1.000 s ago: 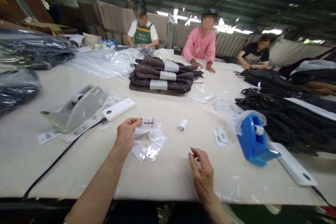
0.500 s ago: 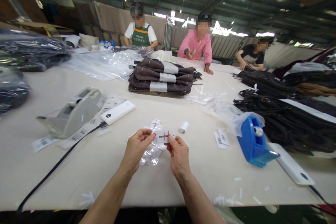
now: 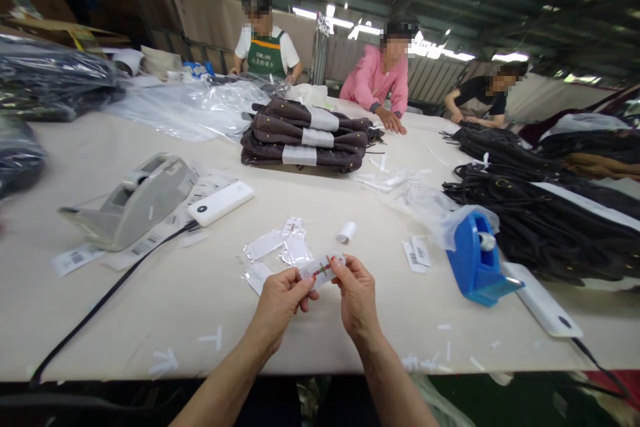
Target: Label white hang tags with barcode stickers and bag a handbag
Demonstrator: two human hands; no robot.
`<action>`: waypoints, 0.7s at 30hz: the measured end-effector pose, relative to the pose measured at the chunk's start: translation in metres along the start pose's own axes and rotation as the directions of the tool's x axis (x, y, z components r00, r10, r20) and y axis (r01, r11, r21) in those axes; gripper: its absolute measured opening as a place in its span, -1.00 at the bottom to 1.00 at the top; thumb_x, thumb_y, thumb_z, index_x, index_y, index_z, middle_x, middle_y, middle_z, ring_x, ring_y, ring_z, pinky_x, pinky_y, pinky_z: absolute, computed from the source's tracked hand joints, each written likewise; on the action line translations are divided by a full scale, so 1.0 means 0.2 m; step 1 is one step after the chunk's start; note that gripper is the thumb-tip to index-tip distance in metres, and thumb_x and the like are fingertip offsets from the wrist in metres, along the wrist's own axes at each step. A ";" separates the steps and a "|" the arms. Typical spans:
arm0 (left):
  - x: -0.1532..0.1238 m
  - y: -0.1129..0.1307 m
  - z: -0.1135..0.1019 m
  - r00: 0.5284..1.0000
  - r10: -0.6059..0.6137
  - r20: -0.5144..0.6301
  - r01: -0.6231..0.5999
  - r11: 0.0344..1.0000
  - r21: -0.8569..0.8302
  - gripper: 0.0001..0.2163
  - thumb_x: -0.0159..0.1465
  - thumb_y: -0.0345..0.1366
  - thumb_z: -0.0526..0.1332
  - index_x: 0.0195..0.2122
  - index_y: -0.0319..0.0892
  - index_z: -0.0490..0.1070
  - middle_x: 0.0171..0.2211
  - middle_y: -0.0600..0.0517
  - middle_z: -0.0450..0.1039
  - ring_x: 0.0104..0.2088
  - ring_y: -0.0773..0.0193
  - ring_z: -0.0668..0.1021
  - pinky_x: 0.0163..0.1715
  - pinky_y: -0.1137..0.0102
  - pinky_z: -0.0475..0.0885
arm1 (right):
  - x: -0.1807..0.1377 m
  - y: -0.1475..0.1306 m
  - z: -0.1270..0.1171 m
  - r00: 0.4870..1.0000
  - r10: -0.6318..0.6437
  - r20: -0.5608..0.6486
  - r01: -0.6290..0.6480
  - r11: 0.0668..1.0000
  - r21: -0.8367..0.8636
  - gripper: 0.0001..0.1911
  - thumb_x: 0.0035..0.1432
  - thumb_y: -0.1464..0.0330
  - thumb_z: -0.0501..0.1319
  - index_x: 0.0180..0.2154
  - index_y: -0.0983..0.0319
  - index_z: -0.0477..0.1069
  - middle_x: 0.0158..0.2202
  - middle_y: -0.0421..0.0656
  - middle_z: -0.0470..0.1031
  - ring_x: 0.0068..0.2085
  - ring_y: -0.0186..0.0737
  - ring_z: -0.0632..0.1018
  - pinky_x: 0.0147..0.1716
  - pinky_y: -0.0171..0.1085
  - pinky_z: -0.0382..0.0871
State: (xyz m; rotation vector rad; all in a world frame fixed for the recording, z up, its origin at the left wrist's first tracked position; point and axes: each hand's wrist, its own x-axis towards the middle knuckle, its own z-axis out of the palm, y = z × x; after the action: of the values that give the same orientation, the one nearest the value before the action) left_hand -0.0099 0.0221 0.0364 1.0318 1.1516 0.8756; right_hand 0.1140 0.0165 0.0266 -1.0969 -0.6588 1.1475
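Both of my hands pinch one small clear packet (image 3: pixel 321 268) with a red and green mark on it, held just above the table near its front edge. My left hand (image 3: pixel 281 300) grips its left end with closed fingers. My right hand (image 3: pixel 356 293) grips its right end with thumb and fingertips. Several more small clear packets (image 3: pixel 278 248) lie on the table just behind my hands. A small white roll (image 3: pixel 346 232) lies a little farther back.
A grey tape dispenser (image 3: pixel 134 200) and white power bank (image 3: pixel 220 203) with a black cable sit left. A blue tape dispenser (image 3: pixel 475 261) and another white power bank (image 3: pixel 542 307) sit right. Stacked brown bags (image 3: pixel 303 136) lie mid-table, black bags (image 3: pixel 540 213) right. Three people work at the far side.
My left hand lifted a packet from the pile, my right hand came up and took its other end, and both drew it closer to me. The camera dipped slightly.
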 end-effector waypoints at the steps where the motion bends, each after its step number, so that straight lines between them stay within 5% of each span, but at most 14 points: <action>1: -0.01 -0.01 0.01 1.000 -0.018 -0.001 0.018 0.999 -0.044 -0.73 0.02 -0.12 0.23 -0.46 -0.26 0.42 -0.58 -0.04 0.47 -0.67 0.42 0.34 -0.65 0.51 0.10 | 0.00 0.00 -0.01 1.000 0.021 -0.011 -0.020 0.999 0.030 -0.78 -0.09 0.26 0.30 -0.43 0.27 0.41 -0.49 -0.25 0.41 -0.46 -0.40 0.32 -0.44 -0.36 0.18; 10: -0.01 -0.10 0.10 0.998 -0.056 -0.003 0.055 0.990 -0.129 -0.70 0.00 -0.11 0.24 -0.45 -0.29 0.41 -0.58 -0.05 0.48 -0.65 0.38 0.41 -0.62 0.51 0.17 | 0.00 0.07 -0.09 0.997 0.066 -0.028 -0.065 0.997 0.036 -0.72 -0.10 0.20 0.31 -0.46 0.28 0.36 -0.55 -0.25 0.37 -0.50 -0.38 0.33 -0.46 -0.35 0.20; 21: 0.06 -0.09 0.18 0.995 0.088 -0.047 -0.091 0.994 -0.064 -0.72 -0.06 -0.09 0.26 -0.55 -0.26 0.42 -0.66 -0.03 0.45 -0.69 0.36 0.37 -0.63 0.49 0.12 | 0.02 0.04 -0.20 0.990 -0.044 -0.137 0.041 0.999 -0.021 -0.66 -0.16 0.11 0.32 -0.53 0.28 0.42 -0.59 -0.24 0.34 -0.54 -0.39 0.24 -0.52 -0.37 0.12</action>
State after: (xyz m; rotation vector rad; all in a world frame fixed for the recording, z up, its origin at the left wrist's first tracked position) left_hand 0.0293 0.0213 0.0186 1.0199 1.1127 1.0055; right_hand 0.1474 0.0067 0.0049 -1.1609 -0.5833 1.0218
